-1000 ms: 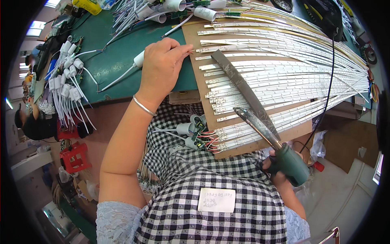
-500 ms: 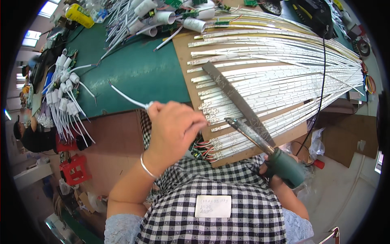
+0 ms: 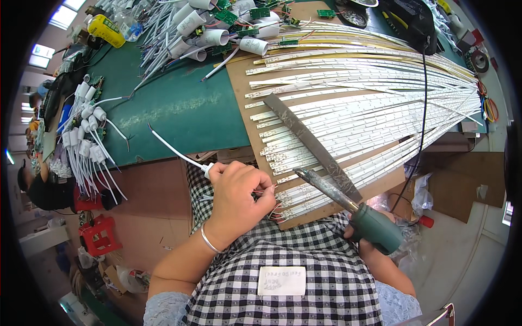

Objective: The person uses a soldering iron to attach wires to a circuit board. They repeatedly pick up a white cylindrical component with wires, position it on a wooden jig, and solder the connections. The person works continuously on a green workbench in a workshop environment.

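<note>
The right hand is wrapped around the green-handled soldering iron. Just beyond, the left hand pinches thin reddish wires near the ends of long, narrow white strips, a white cable extending leftward; farther off, white plastic cylinders lie heaped on the green surface.

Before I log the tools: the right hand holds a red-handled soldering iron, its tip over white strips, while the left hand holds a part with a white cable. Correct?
No: the head view shows the handle is green, not red. The right hand does hold the soldering iron, its tip over white strips, and the left hand holds a part with a white cable.
</note>
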`<action>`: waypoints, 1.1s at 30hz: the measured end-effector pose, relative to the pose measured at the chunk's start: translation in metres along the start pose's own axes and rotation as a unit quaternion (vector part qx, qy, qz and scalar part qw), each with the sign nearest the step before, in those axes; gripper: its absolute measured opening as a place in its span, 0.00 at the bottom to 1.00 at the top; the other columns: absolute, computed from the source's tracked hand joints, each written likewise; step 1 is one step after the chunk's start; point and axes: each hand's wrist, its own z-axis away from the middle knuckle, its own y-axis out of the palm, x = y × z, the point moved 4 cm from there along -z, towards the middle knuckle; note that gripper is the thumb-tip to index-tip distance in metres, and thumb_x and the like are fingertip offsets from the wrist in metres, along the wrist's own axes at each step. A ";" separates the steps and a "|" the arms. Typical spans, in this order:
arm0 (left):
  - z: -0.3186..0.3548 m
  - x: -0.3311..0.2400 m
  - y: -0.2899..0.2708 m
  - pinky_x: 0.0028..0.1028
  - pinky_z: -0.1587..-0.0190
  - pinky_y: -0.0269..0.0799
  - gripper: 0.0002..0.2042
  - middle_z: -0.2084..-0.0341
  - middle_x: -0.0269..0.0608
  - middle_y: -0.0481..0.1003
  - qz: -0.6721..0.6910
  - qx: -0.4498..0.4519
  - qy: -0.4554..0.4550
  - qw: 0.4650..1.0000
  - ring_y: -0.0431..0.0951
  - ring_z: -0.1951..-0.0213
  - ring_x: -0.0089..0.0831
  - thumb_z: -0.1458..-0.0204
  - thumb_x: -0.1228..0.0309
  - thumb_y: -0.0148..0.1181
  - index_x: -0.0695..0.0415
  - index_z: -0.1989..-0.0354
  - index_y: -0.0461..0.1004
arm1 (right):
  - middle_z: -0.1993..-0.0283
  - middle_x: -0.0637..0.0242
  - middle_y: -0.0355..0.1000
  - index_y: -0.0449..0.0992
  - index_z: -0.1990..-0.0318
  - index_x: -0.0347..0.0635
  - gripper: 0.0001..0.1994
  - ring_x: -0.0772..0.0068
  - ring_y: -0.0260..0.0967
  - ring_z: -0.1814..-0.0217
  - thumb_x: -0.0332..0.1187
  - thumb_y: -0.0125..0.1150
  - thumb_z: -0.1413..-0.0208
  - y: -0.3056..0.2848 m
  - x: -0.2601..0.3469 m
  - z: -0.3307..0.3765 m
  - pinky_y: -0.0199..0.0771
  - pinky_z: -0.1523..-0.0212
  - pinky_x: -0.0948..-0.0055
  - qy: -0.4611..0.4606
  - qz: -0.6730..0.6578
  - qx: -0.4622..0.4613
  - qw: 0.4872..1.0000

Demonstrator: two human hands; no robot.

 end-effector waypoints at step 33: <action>0.008 -0.007 0.001 0.34 0.66 0.64 0.13 0.75 0.34 0.73 -0.047 -0.048 0.178 0.982 0.73 0.73 0.31 0.67 0.79 0.69 0.57 0.69 0.78 | 0.62 0.58 0.76 0.76 0.60 0.34 0.19 0.62 0.75 0.60 0.39 0.71 0.53 0.008 -0.005 0.000 0.75 0.57 0.66 -0.070 -0.043 0.046 0.996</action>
